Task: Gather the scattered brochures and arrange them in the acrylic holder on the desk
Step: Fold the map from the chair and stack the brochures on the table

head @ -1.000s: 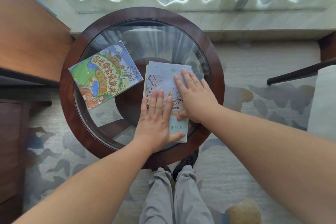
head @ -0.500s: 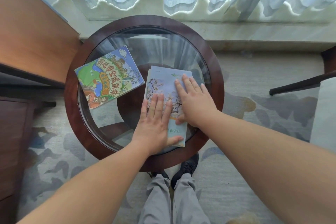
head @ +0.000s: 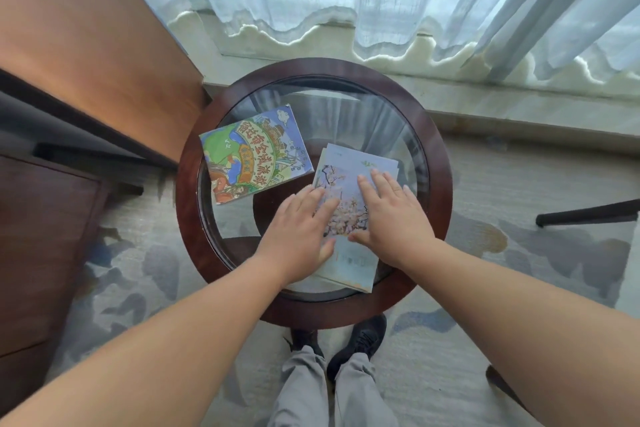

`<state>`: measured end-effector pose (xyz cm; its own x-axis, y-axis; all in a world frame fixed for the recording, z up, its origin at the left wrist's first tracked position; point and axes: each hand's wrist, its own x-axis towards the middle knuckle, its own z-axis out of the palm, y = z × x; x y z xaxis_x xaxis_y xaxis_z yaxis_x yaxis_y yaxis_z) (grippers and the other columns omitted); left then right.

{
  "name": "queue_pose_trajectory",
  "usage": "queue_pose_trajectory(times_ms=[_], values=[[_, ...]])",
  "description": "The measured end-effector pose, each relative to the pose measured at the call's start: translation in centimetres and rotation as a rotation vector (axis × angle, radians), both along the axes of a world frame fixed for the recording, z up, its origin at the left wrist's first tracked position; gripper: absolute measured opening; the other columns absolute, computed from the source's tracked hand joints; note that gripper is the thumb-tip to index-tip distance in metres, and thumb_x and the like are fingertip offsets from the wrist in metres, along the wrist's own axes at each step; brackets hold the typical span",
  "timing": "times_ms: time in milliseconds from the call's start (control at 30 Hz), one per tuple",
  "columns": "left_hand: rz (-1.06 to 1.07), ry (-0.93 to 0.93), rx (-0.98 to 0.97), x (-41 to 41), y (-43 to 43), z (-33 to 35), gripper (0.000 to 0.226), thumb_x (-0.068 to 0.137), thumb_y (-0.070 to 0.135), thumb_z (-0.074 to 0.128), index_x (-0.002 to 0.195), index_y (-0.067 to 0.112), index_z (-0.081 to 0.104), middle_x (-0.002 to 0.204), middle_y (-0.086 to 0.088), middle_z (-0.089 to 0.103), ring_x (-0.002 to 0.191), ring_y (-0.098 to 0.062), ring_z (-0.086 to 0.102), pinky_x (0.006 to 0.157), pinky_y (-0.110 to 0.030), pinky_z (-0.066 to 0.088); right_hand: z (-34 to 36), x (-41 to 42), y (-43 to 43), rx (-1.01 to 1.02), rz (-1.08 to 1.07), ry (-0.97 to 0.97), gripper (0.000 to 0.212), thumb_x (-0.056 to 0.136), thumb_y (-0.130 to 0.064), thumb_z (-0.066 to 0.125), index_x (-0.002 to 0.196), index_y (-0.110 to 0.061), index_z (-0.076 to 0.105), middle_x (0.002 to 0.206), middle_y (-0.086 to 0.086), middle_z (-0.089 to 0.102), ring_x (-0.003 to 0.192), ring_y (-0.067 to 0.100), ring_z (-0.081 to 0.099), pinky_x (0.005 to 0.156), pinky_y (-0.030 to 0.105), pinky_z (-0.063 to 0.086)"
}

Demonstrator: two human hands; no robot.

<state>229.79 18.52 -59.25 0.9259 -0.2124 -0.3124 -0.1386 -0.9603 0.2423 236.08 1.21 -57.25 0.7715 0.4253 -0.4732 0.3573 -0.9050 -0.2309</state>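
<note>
Dragged nearer under the flat, straight-fingered left hand (head: 298, 236) and right hand (head: 393, 218), the brochure stack (head: 353, 166) looks thin, limp and slick on the glass table (head: 188, 198), best pinched at its near edge.

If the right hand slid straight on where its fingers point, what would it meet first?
The right hand lies on the blossom brochures; beyond their far edge only bare glass shows, so probably the table's wooden rim. The cartoon brochure lies left of that line.

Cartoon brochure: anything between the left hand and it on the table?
Nothing visible. Only bare glass of the table lies between the left hand, flat on the blossom brochures, and the cartoon brochure. The acrylic holder is out of view.
</note>
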Motion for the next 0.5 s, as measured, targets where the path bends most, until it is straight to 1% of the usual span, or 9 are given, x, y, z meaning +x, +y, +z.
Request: queue_pose_trajectory(times_ms=[100, 233, 400, 500], values=[[0.137, 0.015, -0.020, 0.0, 2.5, 1.6, 0.065, 0.095, 0.040, 0.049, 0.152, 0.021, 0.026, 0.153, -0.006, 0.031, 0.143, -0.025, 0.023, 0.115, -0.040, 0.019, 1.7, 0.1, 2.1, 0.089, 0.001, 0.014, 0.094, 0.089, -0.054, 0.060, 0.157, -0.017, 0.007, 0.165, 0.008, 0.004, 0.152, 0.024, 0.002, 0.123, 0.041, 0.009], [0.256, 0.017, 0.004, 0.2, 6.7, 3.3, 0.063, 0.093, 0.037, 0.051, 0.150, 0.022, 0.029, 0.145, -0.003, 0.040, 0.133, -0.025, 0.035, 0.109, -0.041, 0.028, 3.8, 0.2, 5.2, 0.164, 0.022, 0.038, 0.086, 0.091, -0.047, 0.061, 0.156, -0.017, 0.013, 0.164, 0.006, 0.011, 0.151, 0.023, 0.007, 0.121, 0.038, 0.010], [0.349, 0.014, 0.091, 3.0, 11.5, 3.7, 0.063, 0.090, 0.036, 0.057, 0.146, 0.021, 0.035, 0.135, -0.005, 0.050, 0.123, -0.030, 0.046, 0.099, -0.043, 0.038, 5.0, 0.4, 8.3, 0.232, 0.013, 0.015, 0.072, 0.090, -0.044, 0.063, 0.149, -0.017, 0.030, 0.159, 0.005, 0.025, 0.147, 0.023, 0.020, 0.117, 0.036, 0.022], [0.346, 0.030, 0.127, 6.1, 13.4, 2.8, 0.067, 0.089, 0.042, 0.060, 0.146, 0.017, 0.034, 0.134, -0.009, 0.051, 0.123, -0.031, 0.046, 0.101, -0.045, 0.038, 4.6, 0.6, 9.5, 0.237, -0.009, 0.010, 0.068, 0.091, -0.043, 0.061, 0.147, -0.016, 0.033, 0.157, 0.004, 0.029, 0.145, 0.023, 0.025, 0.115, 0.036, 0.026]])
